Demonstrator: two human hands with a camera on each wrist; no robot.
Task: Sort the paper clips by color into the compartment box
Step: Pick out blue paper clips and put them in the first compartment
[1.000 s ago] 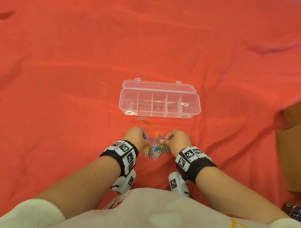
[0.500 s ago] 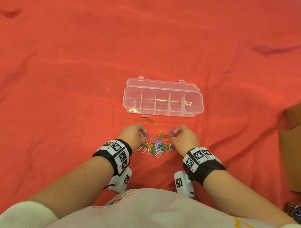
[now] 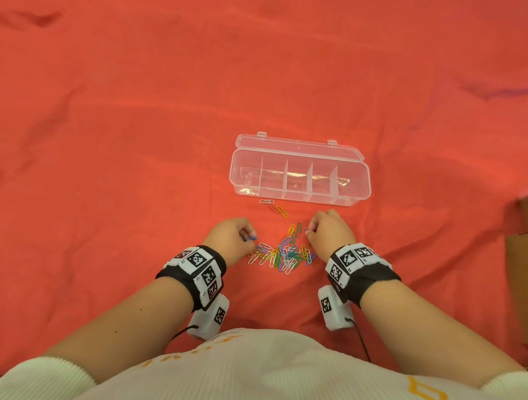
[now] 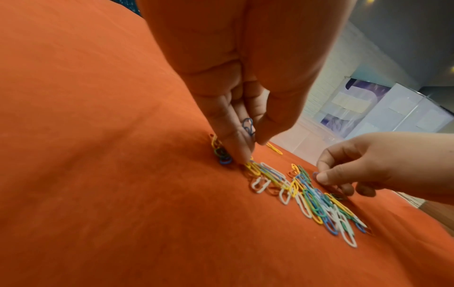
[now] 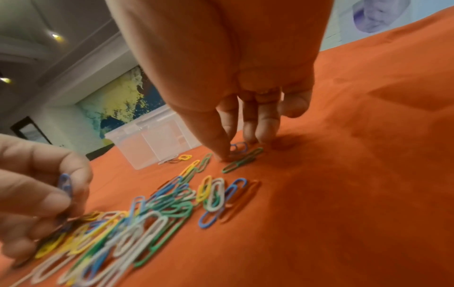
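A heap of mixed-colour paper clips (image 3: 284,256) lies on the red cloth between my hands. My left hand (image 3: 251,239) sits at the heap's left edge and pinches a blue clip (image 4: 248,126) between thumb and fingers. At the heap's far right, my right hand (image 3: 307,231) pinches another blue clip (image 5: 239,146) low against the cloth, beside a green clip (image 5: 242,160). The clear compartment box (image 3: 299,177) stands just beyond, lid folded back, with nothing seen in its several compartments.
A white clip (image 3: 266,201) and an orange clip (image 3: 282,212) lie loose in front of the box. One red clip (image 3: 299,296) lies nearer my body. A brown cardboard box (image 3: 521,283) stands at the right edge. Wrinkled red cloth covers the surface.
Both hands have drawn apart from the middle of the heap toward its edges, each with a blue clip in its fingers. The heap now shows more between them.
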